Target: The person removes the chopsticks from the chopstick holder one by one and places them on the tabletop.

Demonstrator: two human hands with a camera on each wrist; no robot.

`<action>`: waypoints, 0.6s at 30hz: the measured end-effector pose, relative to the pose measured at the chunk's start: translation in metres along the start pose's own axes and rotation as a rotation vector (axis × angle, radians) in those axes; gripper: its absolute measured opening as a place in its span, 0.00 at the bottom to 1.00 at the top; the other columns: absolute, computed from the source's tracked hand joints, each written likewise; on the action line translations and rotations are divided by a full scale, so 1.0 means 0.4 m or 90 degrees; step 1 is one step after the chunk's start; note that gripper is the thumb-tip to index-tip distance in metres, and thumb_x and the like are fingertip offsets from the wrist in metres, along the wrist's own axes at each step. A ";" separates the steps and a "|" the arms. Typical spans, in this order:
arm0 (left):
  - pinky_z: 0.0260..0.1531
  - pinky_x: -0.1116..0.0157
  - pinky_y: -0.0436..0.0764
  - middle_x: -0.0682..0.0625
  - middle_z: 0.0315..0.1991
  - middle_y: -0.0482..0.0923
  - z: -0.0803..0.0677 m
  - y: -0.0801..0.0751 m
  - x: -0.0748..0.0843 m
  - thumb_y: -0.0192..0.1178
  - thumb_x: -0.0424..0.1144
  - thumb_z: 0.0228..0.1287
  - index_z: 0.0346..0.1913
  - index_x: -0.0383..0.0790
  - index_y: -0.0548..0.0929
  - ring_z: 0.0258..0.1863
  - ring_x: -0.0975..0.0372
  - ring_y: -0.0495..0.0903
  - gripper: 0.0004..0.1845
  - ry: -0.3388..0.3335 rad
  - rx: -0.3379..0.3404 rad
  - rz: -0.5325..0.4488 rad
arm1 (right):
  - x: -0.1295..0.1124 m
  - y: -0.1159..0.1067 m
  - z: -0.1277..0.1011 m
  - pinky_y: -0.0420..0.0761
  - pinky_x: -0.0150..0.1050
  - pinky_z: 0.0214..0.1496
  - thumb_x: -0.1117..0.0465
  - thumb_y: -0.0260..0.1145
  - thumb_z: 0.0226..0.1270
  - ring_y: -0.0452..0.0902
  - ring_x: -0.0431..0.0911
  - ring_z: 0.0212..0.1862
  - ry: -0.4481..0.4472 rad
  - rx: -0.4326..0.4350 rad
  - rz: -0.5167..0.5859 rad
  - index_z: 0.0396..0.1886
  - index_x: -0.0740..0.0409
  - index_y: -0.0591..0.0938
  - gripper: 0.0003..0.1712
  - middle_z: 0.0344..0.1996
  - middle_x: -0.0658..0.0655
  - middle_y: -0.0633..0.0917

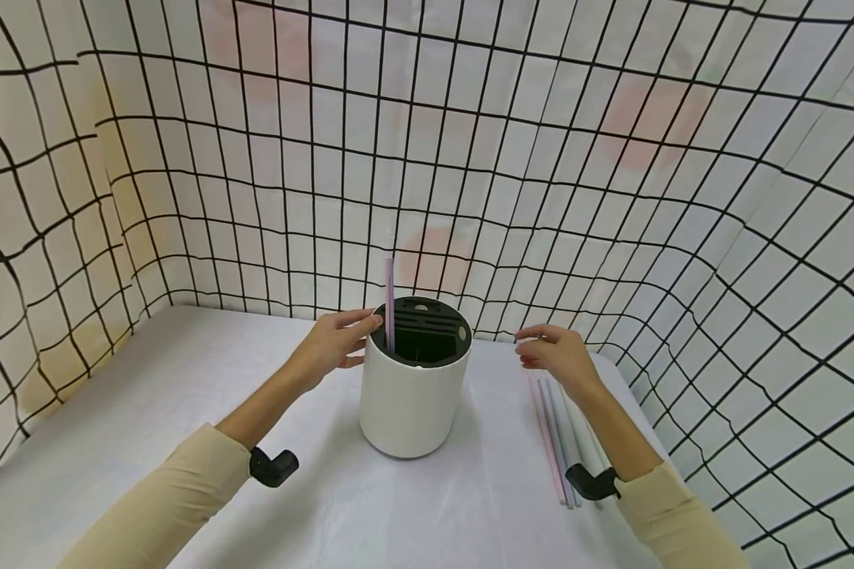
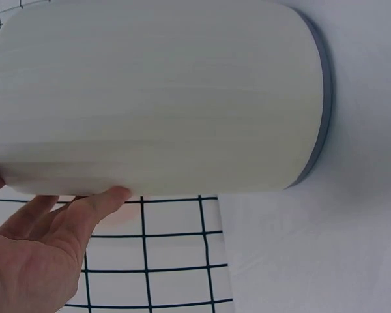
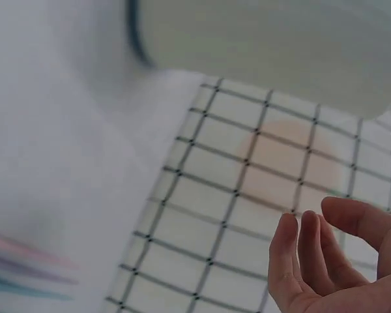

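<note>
A white cylindrical holder [image 1: 413, 411] with a black slotted top [image 1: 427, 348] stands upright on the table. One thin purple straw-like stick [image 1: 389, 304] rises from the left side of that top. My left hand [image 1: 330, 344] touches the holder's upper left side, its thumb at the rim; in the left wrist view fairly straight fingers [image 2: 94, 208] rest against the white wall. To the right of the holder, my right hand [image 1: 558, 356] hovers with loosely bent fingers and holds nothing. Below it lie several similar sticks [image 1: 551, 442] in pink, purple, bluish and whitish tones, partly hidden by the forearm.
A white cloth [image 1: 256, 348] covers the table. Black wire grid [image 1: 327, 182] encloses the back and both sides, with pale sheeting behind it. Small black devices [image 1: 273, 468] are strapped at both wrists.
</note>
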State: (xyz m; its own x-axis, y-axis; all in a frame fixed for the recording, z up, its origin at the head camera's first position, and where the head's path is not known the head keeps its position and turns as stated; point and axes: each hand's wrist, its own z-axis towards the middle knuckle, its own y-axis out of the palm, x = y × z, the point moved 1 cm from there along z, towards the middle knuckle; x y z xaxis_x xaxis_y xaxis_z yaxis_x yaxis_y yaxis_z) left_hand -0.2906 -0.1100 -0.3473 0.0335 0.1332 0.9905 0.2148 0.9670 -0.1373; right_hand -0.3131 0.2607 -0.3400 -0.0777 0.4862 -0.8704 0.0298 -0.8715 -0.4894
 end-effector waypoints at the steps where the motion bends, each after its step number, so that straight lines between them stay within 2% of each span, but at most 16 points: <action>1: 0.59 0.52 0.83 0.43 0.69 0.74 0.000 0.000 -0.001 0.59 0.54 0.74 0.75 0.39 0.68 0.66 0.48 0.77 0.34 0.001 -0.001 0.001 | -0.025 0.006 -0.001 0.89 0.40 0.50 0.59 0.69 0.69 0.88 0.43 0.37 -0.005 -0.004 0.002 0.55 0.62 0.84 0.18 0.42 0.58 0.89; 7: 0.59 0.51 0.83 0.43 0.69 0.74 0.002 -0.002 -0.005 0.59 0.54 0.74 0.75 0.39 0.69 0.66 0.48 0.77 0.34 0.010 -0.006 -0.003 | -0.164 0.061 -0.019 0.85 0.50 0.60 0.58 0.70 0.68 0.88 0.46 0.41 -0.048 -0.056 0.006 0.53 0.61 0.84 0.17 0.48 0.64 0.88; 10: 0.59 0.51 0.83 0.43 0.69 0.75 0.003 -0.002 -0.005 0.59 0.54 0.74 0.74 0.38 0.70 0.66 0.48 0.77 0.34 0.012 -0.008 -0.007 | -0.219 0.093 -0.030 0.82 0.54 0.64 0.58 0.70 0.68 0.88 0.51 0.44 -0.072 -0.079 -0.007 0.54 0.60 0.84 0.18 0.48 0.63 0.89; 18: 0.58 0.51 0.83 0.43 0.69 0.75 0.001 -0.002 -0.004 0.59 0.53 0.74 0.74 0.39 0.71 0.66 0.48 0.77 0.33 0.010 -0.006 -0.010 | -0.315 0.184 -0.034 0.88 0.48 0.53 0.60 0.72 0.66 0.88 0.55 0.43 -0.121 -0.118 0.007 0.52 0.60 0.86 0.16 0.47 0.60 0.90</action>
State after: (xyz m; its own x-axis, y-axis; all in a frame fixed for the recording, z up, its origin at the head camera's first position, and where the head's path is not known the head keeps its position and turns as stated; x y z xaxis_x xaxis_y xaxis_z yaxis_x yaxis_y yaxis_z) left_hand -0.2913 -0.1110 -0.3486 0.0454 0.1147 0.9924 0.2251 0.9667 -0.1220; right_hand -0.2876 0.1363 -0.2669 -0.2616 0.4407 -0.8587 0.2126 -0.8415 -0.4967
